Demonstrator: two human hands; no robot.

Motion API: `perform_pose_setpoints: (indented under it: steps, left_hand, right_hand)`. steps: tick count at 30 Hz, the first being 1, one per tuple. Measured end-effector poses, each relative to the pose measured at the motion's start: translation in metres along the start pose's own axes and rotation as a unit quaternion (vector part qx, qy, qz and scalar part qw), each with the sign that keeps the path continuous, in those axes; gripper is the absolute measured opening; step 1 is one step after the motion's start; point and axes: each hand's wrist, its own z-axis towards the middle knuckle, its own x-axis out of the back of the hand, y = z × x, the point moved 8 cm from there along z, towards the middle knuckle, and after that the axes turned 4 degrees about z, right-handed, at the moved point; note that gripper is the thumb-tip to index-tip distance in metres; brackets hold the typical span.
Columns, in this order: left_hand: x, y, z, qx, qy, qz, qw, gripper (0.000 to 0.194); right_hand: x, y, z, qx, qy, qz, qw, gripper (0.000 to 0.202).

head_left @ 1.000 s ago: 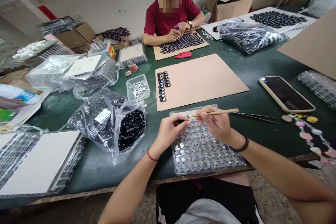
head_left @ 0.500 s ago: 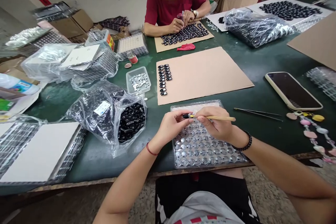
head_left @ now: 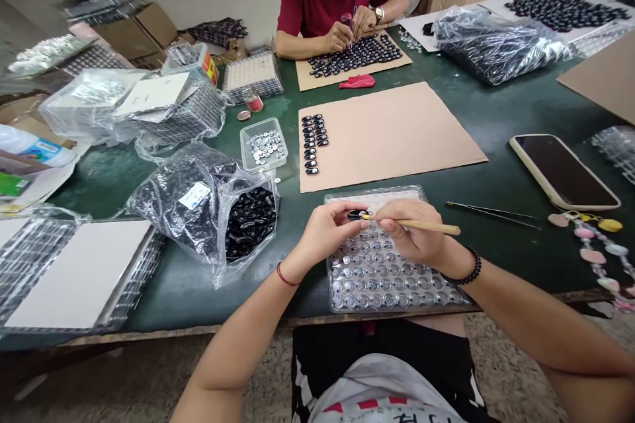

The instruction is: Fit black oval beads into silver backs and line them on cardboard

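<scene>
Pinched between the fingers of my left hand (head_left: 330, 232) is a small black piece (head_left: 357, 215). My right hand (head_left: 414, 230) grips a thin wooden stick (head_left: 429, 227), whose yellowish tip touches the black piece. Both hands are above a clear plastic tray (head_left: 384, 297) filled with rows of round clear items. Beyond it lies a brown cardboard sheet (head_left: 397, 132) with two columns of black pieces (head_left: 310, 139) along its left edge. An open plastic bag of black pieces (head_left: 251, 218) rests left of the tray.
A tub of small silvery parts (head_left: 265, 145) stands behind the bag. Tweezers (head_left: 491, 213) and a phone (head_left: 563, 170) lie at right, beside a bead strap (head_left: 592, 256). Across the table, a person in red (head_left: 322, 13) works over more black pieces.
The camera view has shifted slightly. The black piece shows more clearly between my left fingers, and the stick's tip now rests at its right end. Both hands keep their grip.
</scene>
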Motion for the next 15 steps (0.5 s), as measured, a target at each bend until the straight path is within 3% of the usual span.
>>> perform_pose_setpoints:
  steps: [15]
  left_hand:
    - [0.0036, 0.0061, -0.0026, -0.022, 0.041, 0.051, 0.998, 0.035]
  right_hand:
    - [-0.0052, 0.0006, -0.0008, 0.000, -0.012, -0.019, 1.000, 0.011]
